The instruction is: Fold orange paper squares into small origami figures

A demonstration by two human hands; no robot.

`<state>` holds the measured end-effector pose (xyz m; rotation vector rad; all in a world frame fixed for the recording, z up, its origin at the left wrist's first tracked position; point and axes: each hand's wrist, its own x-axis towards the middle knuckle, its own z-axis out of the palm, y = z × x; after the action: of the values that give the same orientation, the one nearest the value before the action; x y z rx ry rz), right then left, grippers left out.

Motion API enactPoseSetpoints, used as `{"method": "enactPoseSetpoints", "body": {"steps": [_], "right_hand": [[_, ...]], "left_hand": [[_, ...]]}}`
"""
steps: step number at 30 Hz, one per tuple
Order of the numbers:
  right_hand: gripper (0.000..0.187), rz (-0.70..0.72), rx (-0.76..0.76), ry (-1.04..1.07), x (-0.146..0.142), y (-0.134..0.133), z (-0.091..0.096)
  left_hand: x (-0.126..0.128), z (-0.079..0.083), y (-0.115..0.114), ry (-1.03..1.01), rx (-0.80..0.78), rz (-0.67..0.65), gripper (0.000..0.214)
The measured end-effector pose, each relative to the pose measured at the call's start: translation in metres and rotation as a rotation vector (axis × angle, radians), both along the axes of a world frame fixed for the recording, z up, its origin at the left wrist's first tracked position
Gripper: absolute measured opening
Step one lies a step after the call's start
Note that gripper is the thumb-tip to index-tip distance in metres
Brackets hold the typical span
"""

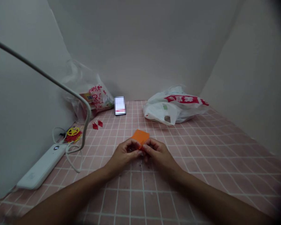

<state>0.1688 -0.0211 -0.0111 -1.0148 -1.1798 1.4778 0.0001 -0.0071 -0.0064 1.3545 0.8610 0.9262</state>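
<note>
Orange paper [140, 137] pinched by left hand [125, 152] and right hand [157, 151], packet [87, 97] enclosed in translucent plastic bag [100, 96], contents of white carrier bag [175, 107] hidden

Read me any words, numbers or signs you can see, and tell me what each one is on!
No text reads clearly enough to quote.
Left plastic bag: red characters, too blurred and creased.
Right plastic bag: pale characters on a red band, too blurred and crumpled.
Phone screen: pixelated, unreadable.
Long white device: a dark round mark, too small to make out.
Orange paper: no writing shows.
</note>
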Motion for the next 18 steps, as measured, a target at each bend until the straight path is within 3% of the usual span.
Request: {"method": "enactPoseSetpoints", "body": {"steps": [5, 11, 18], "right_hand": [[0.02, 0.015, 0.022, 0.008, -0.001, -0.002, 0.001], [0.007, -0.021, 0.279, -0.164, 0.001, -0.003, 0.004], [0.007, -0.076, 0.274, -0.235, 0.002, -0.002, 0.001]], "left_hand": [[0.001, 0.007, -0.002, 0.068, 0.063, 0.065, 0.014], [0.002, 0.014, -0.005, 0.15, 0.185, 0.141, 0.009], [0.002, 0.014, -0.009, 0.028, 0.108, 0.123, 0.014]]}}
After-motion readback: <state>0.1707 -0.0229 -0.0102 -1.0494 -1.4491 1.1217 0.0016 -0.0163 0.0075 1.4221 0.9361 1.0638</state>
